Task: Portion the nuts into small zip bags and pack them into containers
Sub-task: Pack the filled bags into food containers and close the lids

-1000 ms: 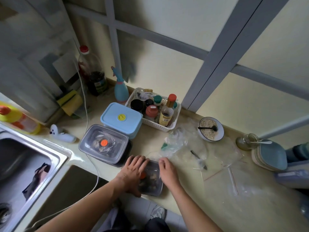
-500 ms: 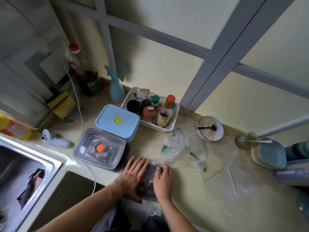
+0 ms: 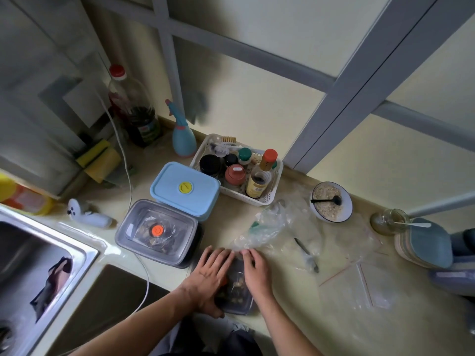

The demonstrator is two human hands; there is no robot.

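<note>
On the counter (image 3: 295, 327) front edge, left to right: left hand (image 3: 208, 276) flat with fingers spread on the lid of a small clear container (image 3: 235, 291) of bagged nuts, thumb against its near-left corner; right hand (image 3: 255, 272) flat with fingers straight on the lid's right side. Step in hand, as judged: pressing the lid shut. Next calls for even pressure round the rim, then filling another of the zip bags (image 3: 359, 286) lying to the right.

A white basket (image 3: 267, 199) holding condiment bottles and jars is sitting at the back of the table (image 3: 295, 330). A blue spray bottle (image 3: 183, 136) is standing just left of it, beside a dark, red-capped bottle (image 3: 133, 109). Yellow sponges (image 3: 99, 158) are leaning near a white cable (image 3: 126, 163), and a steel sink (image 3: 38, 265) is lying far left.
</note>
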